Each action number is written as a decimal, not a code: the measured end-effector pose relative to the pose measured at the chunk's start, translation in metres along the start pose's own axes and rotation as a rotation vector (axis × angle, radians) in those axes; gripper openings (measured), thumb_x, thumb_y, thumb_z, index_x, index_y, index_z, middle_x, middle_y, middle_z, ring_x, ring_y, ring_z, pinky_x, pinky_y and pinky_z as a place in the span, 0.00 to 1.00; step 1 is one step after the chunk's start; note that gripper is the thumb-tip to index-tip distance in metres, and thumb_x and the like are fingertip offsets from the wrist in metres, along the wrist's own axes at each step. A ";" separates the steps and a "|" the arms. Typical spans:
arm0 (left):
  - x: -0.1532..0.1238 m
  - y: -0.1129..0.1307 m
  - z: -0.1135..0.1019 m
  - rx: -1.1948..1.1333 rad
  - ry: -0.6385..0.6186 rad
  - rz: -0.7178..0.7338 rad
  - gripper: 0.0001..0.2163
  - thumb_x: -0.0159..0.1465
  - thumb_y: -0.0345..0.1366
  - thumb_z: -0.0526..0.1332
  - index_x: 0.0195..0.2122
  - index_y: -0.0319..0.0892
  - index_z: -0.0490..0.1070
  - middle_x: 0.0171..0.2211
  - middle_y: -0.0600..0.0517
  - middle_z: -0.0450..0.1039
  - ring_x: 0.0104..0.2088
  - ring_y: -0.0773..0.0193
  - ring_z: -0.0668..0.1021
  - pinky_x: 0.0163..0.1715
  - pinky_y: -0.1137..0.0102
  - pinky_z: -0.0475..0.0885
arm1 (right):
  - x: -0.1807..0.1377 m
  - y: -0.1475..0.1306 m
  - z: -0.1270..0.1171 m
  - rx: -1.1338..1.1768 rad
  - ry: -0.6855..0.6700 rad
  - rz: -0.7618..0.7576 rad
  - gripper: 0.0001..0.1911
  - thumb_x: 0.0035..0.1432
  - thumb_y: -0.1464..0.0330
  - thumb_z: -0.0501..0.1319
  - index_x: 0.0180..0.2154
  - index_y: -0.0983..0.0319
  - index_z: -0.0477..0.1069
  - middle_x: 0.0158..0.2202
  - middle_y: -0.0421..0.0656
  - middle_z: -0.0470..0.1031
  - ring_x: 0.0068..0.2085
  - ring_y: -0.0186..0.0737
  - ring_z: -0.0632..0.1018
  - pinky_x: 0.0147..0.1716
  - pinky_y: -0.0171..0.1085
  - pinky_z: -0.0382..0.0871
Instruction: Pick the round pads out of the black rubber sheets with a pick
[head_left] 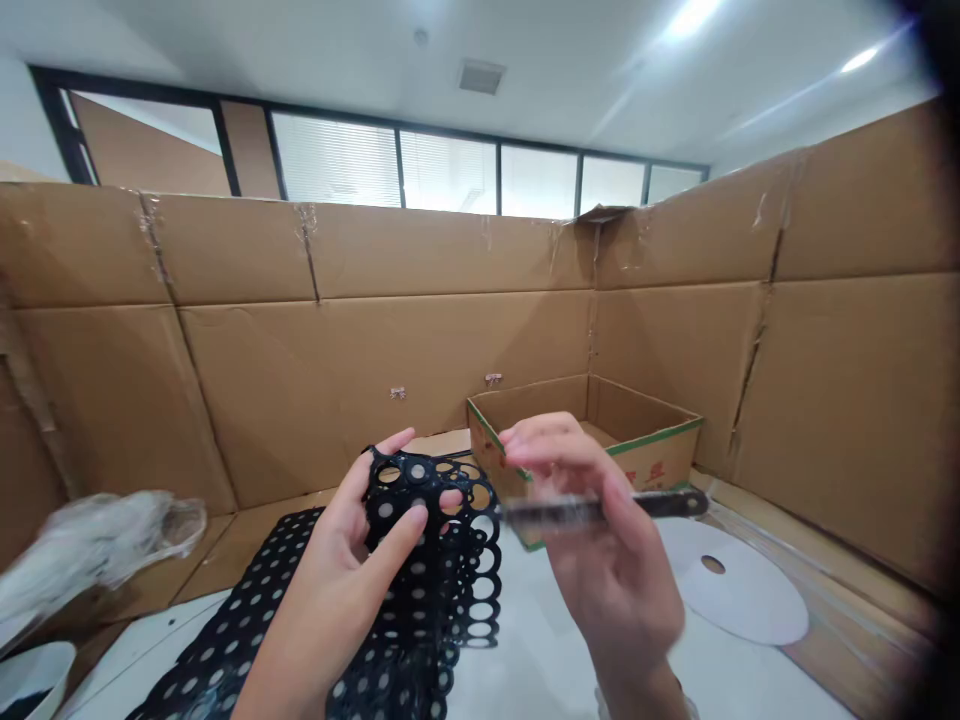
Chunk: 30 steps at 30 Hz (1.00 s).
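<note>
One plastic bag [105, 550] lies far left of one open cardboard box [675, 458]. Left of that box, my left hand [360, 560] clamps one black sheet [420, 600], pierced with round holes. Before the box, my right hand [607, 560] grips one dark-handled knife [664, 503]; one white disc [750, 590] lies front-right of it.

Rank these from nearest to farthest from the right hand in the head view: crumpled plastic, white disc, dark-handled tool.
1. Dark-handled tool: held in the right hand.
2. White disc: just to that hand's right.
3. Crumpled plastic: at the far left.
</note>
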<state>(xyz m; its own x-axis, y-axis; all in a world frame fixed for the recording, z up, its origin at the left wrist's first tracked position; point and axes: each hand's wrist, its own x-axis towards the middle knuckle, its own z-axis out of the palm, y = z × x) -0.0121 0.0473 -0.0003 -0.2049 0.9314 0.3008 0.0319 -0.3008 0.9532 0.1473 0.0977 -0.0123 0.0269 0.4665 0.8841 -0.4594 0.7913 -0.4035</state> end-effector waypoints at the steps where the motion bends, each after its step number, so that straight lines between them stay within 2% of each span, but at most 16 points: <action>1: 0.000 0.000 0.000 0.021 0.005 0.006 0.29 0.61 0.44 0.66 0.63 0.51 0.61 0.49 0.49 0.80 0.51 0.53 0.80 0.52 0.64 0.72 | -0.007 -0.005 0.001 -0.035 -0.030 0.018 0.24 0.71 0.60 0.42 0.43 0.54 0.76 0.39 0.44 0.74 0.44 0.42 0.73 0.39 0.40 0.70; 3: 0.001 -0.001 0.000 0.056 0.010 0.023 0.28 0.61 0.45 0.66 0.62 0.54 0.62 0.52 0.51 0.78 0.53 0.54 0.78 0.53 0.66 0.72 | -0.015 -0.008 0.001 -0.137 -0.094 0.101 0.24 0.72 0.58 0.41 0.42 0.54 0.75 0.38 0.43 0.76 0.41 0.40 0.74 0.35 0.39 0.69; 6: 0.002 -0.002 -0.001 0.079 -0.009 0.052 0.28 0.61 0.44 0.67 0.63 0.56 0.62 0.53 0.53 0.78 0.55 0.55 0.77 0.54 0.68 0.71 | -0.018 0.004 0.002 -0.214 -0.172 0.147 0.13 0.72 0.61 0.46 0.46 0.54 0.68 0.35 0.41 0.76 0.34 0.36 0.75 0.33 0.38 0.68; 9: 0.003 -0.002 -0.002 0.079 -0.008 0.065 0.30 0.60 0.43 0.68 0.63 0.57 0.61 0.52 0.54 0.78 0.55 0.56 0.77 0.55 0.69 0.71 | -0.013 0.021 0.005 -0.250 -0.209 -0.042 0.09 0.70 0.62 0.52 0.47 0.57 0.65 0.35 0.42 0.74 0.35 0.37 0.75 0.35 0.39 0.71; 11: 0.001 -0.002 -0.002 0.057 0.010 0.058 0.30 0.60 0.42 0.69 0.63 0.56 0.62 0.51 0.54 0.79 0.55 0.56 0.77 0.55 0.69 0.71 | -0.008 0.030 0.005 -0.290 -0.245 -0.214 0.08 0.70 0.63 0.53 0.43 0.59 0.66 0.32 0.42 0.74 0.34 0.37 0.74 0.35 0.39 0.70; 13: -0.001 -0.001 -0.003 0.031 0.013 0.038 0.30 0.60 0.42 0.68 0.63 0.56 0.62 0.50 0.54 0.79 0.55 0.55 0.77 0.53 0.69 0.72 | -0.005 0.035 0.005 -0.279 -0.270 -0.324 0.08 0.70 0.64 0.54 0.41 0.60 0.68 0.28 0.41 0.74 0.31 0.36 0.71 0.32 0.38 0.69; 17: -0.003 -0.003 -0.005 -0.007 -0.006 0.012 0.31 0.60 0.41 0.68 0.64 0.55 0.60 0.45 0.54 0.81 0.53 0.56 0.79 0.49 0.71 0.75 | -0.004 0.036 0.003 -0.198 -0.246 -0.345 0.09 0.70 0.64 0.54 0.39 0.59 0.69 0.28 0.42 0.77 0.31 0.38 0.71 0.32 0.39 0.69; 23: -0.004 -0.001 -0.007 -0.023 -0.008 0.019 0.31 0.61 0.41 0.68 0.64 0.56 0.60 0.47 0.55 0.80 0.53 0.58 0.78 0.51 0.71 0.73 | -0.005 0.034 0.007 -0.190 -0.287 -0.361 0.08 0.70 0.64 0.54 0.39 0.59 0.69 0.28 0.40 0.78 0.29 0.36 0.72 0.35 0.39 0.70; 27: -0.005 0.001 -0.008 0.052 -0.007 0.042 0.32 0.61 0.43 0.68 0.65 0.54 0.59 0.47 0.53 0.80 0.51 0.57 0.79 0.49 0.71 0.74 | -0.004 0.034 0.010 -0.220 -0.294 -0.431 0.08 0.71 0.67 0.53 0.40 0.61 0.69 0.26 0.40 0.77 0.28 0.35 0.71 0.34 0.39 0.69; 30: -0.003 0.000 -0.007 0.157 0.041 0.107 0.30 0.61 0.45 0.67 0.64 0.54 0.60 0.50 0.53 0.79 0.52 0.58 0.78 0.51 0.71 0.72 | -0.004 0.036 0.011 -0.301 -0.310 -0.483 0.06 0.68 0.73 0.54 0.39 0.62 0.68 0.27 0.41 0.76 0.28 0.35 0.69 0.32 0.38 0.67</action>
<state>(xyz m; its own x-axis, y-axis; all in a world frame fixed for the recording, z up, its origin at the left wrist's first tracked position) -0.0184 0.0428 -0.0019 -0.2317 0.8859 0.4019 0.2067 -0.3589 0.9102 0.1206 0.1199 -0.0276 -0.1102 -0.0694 0.9915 -0.1892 0.9808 0.0476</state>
